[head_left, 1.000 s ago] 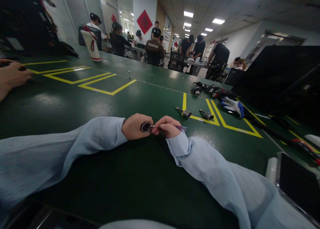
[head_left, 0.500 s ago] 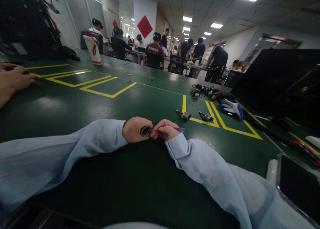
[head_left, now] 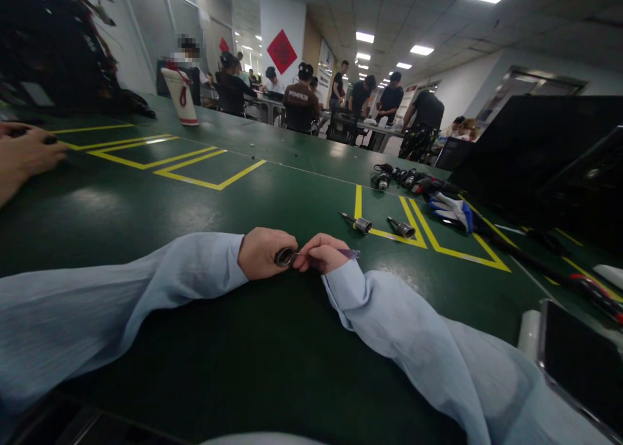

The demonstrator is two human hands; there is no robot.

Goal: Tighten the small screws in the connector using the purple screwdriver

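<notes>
My left hand (head_left: pixel 265 253) is closed around a dark metal hole saw (head_left: pixel 285 257), its round open end turned toward me and to the right. In my right hand (head_left: pixel 324 252) is a thin screwdriver with a purple see-through handle (head_left: pixel 351 253), pinched between the fingers. Its slim metal shaft points left and reaches the rim of the hole saw; whether it goes inside I cannot tell. Beyond my right hand, two similar metal hole saws with shanks lie on the green table, one (head_left: pixel 363 225) nearer the middle and another (head_left: pixel 405 229) to its right.
Yellow tape marks the green table (head_left: pixel 204 205). Power tools (head_left: pixel 413 180) and a blue-white glove (head_left: pixel 452 211) lie at right, a phone (head_left: pixel 579 360) nearer me. A paper cup (head_left: pixel 181 98) stands back left. Another person's hand (head_left: pixel 29 156) rests at far left.
The hole saw in my left hand has turned slightly, showing its open end a little differently. Both hands stay in nearly the same place. A standing person in the background has shifted.
</notes>
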